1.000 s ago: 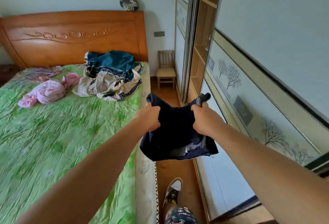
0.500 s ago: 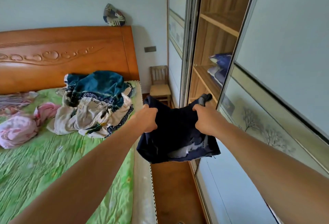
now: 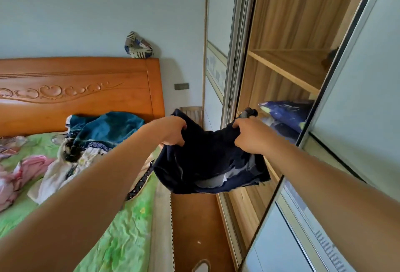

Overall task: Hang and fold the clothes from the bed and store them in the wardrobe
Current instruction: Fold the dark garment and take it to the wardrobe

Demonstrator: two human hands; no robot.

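**Navy garment held in both hands at the open wardrobe**

Left hand is closed on the navy garment, fingers curled round its top edge on the side away from the wardrobe; right hand grips the same edge on the side nearer the wardrobe; the garment hangs in the air between them, just outside the wardrobe opening, near the shelf holding blue bedding; its lower hem hangs uneven with pale lining showing, so the fold is judged loose. Recommended: hold both grips level, pass the cloth in flat over the shelf edge, clear of the wardrobe's sliding door; set it on bare board before letting go, both hands together. Other clothes lie on the bed, across the aisle from the wardrobe.
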